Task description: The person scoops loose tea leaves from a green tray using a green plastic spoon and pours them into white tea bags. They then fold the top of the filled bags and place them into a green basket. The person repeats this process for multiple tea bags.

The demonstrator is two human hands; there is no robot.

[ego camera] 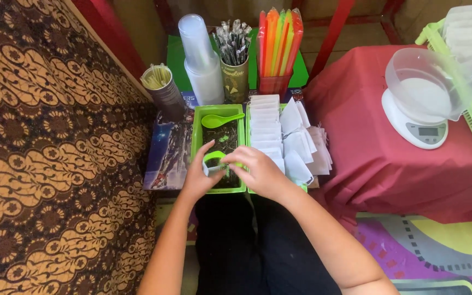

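My left hand [198, 175] and my right hand [258, 172] meet over a green tray [195, 131] filled with dark loose material. Between the fingers of both hands sits a small green round funnel-like ring [214, 158] with a small white sachet under it. A green spoon [219, 119] lies at the far end of the same tray. Right of it a second tray holds rows of empty white paper sachets [279, 136], some leaning out over its right side.
Behind the trays stand a stack of clear cups [200, 57], a tin of wrapped straws [235, 52], orange and green tubes in a red holder [278, 43] and a small tin [162, 87]. A white scale with clear bowl [419, 101] rests on a red cloth.
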